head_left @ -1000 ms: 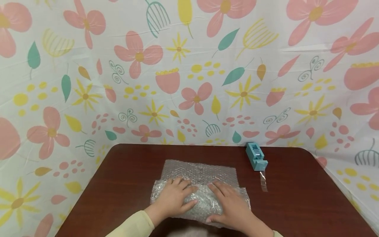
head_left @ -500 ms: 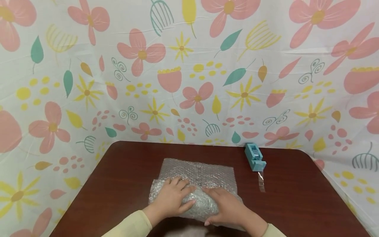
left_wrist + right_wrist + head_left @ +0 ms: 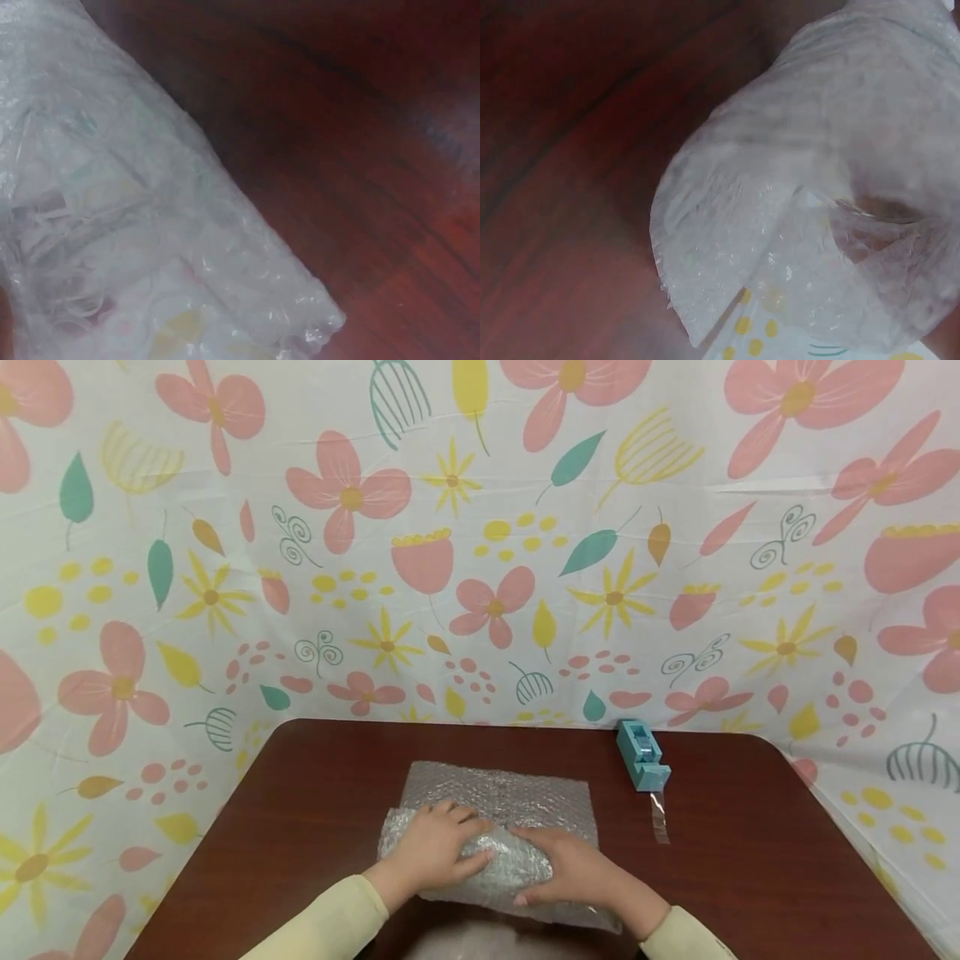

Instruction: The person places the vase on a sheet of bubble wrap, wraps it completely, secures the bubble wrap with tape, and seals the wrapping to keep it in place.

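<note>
A rolled bundle of clear bubble wrap (image 3: 512, 862) lies on the dark wooden table, and a flat stretch of the same sheet (image 3: 498, 789) spreads beyond it. My left hand (image 3: 433, 853) holds the bundle's left part, fingers bent over the far side and thumb along the top. At the right part my right hand (image 3: 573, 870) grips it, thumb on the near side and fingers beyond. In the left wrist view a loose edge of the bubble wrap (image 3: 225, 247) reaches over the table. The right wrist view shows the rolled end (image 3: 735, 202), with something inside that I cannot make out.
A blue tape dispenser (image 3: 641, 756) stands at the back right of the table (image 3: 750, 843). A strip of clear tape (image 3: 658, 818) hangs from its front. Pale material (image 3: 472, 939) lies at the near edge. A flower-patterned cloth (image 3: 495, 527) encloses the back and sides.
My right hand has closed in round the bundle and shifted slightly left, its fingers drawn together. The bundle looks more tightly rolled. My left hand stays in nearly the same place.
</note>
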Motion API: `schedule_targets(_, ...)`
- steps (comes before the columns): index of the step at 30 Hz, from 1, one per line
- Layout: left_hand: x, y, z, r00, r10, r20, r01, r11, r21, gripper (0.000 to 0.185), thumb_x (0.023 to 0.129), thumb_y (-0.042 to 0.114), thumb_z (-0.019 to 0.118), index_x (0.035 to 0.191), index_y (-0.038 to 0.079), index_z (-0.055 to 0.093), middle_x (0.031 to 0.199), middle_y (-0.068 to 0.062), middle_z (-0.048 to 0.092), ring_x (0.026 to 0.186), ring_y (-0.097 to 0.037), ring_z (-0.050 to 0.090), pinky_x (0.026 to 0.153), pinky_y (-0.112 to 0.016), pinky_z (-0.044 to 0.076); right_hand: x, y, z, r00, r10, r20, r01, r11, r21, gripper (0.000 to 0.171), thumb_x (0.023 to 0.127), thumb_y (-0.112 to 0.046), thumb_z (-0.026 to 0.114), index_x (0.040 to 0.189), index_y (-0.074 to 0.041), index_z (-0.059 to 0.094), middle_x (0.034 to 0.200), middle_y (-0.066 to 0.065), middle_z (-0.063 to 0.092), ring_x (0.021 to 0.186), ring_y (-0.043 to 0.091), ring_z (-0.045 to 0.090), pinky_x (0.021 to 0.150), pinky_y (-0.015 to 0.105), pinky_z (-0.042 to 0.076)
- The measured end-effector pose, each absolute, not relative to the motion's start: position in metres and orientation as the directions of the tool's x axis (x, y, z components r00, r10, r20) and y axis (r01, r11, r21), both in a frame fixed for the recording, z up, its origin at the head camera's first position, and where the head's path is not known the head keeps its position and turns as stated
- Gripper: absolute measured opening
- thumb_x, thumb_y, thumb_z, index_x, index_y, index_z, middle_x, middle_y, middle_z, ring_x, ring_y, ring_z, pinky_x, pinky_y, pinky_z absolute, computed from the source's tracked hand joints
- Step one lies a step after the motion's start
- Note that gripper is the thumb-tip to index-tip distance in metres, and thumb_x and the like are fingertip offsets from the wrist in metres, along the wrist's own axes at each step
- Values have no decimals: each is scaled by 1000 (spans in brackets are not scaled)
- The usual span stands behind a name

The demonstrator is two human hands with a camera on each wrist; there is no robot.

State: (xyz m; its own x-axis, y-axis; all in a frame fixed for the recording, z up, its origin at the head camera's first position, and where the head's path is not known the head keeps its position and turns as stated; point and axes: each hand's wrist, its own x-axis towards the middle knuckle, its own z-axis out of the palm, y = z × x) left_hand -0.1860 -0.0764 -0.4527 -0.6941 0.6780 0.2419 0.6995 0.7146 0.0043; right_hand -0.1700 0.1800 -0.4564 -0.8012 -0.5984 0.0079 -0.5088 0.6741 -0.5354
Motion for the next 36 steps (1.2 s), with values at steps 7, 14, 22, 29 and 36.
schedule_targets(7,-191,-76,-448,-716,670,197,691,720,61,45,102,55,52,136,29,67,130,0,71,121,-29,66,93,-55,57,-178,182,-456,-786,-617,-32,-479,641,-600,88,82,-52,82,149,-4,52,145,15,62,130,37,62,104,51,54)
schedule_targets(14,-195,-73,-446,-714,670,203,694,716,77,43,101,54,54,131,27,69,127,0,73,117,-27,67,91,-53,58,-183,184,-454,-793,-607,-56,-437,629,-644,83,84,-47,81,148,-2,53,144,17,62,129,38,62,103,51,55)
schedule_targets(22,-206,-68,-443,-733,666,138,680,714,164,44,101,52,55,131,23,70,130,-1,73,122,-28,67,99,-52,56,-191,188,-456,-801,-588,-108,-343,600,-723,74,87,-46,77,147,-9,56,143,13,63,130,37,61,103,54,54)
schedule_targets(29,-214,-66,-437,-730,676,100,680,703,209,44,103,49,54,131,20,70,131,-3,73,126,-28,66,110,-53,50,-197,190,-459,-798,-594,-102,-322,563,-761,70,88,-42,76,146,-9,56,145,13,62,134,39,58,105,57,52)
schedule_targets(36,-213,-69,-435,-734,679,17,661,708,250,52,103,55,49,142,23,62,142,-8,66,137,-41,56,111,-69,42,-196,190,-461,-786,-612,-87,-343,549,-762,71,87,-41,76,146,-5,56,140,11,65,127,35,63,101,44,56)
